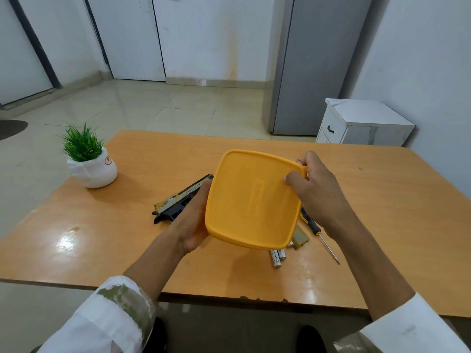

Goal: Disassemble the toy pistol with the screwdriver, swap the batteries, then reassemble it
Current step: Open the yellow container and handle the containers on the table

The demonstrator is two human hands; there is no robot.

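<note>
Now the yellow container (254, 244) is up off the surface (127, 238), its lid (244, 194) turned towards the camera, and both hands are on it. The left hand (191, 222) cups and grips its left edge from beneath, while the right hand (316, 189) pinches the small tab (304, 169) at its far right corner between thumb and fingers. By the look of it, the lid is about to be peeled. Just left of the container, partly behind it, lies the toy pistol (178, 200). Just below its near edge sit the batteries (277, 257) with an olive cover piece (300, 239) beside them, and the screwdriver (312, 225) lies to its right, under the right wrist. The risk: a tight lid letting go with a jerk could tip the container and spill whatever is inside, unseen from here, onto those loose batteries, which could roll and mix old cells with new.
</note>
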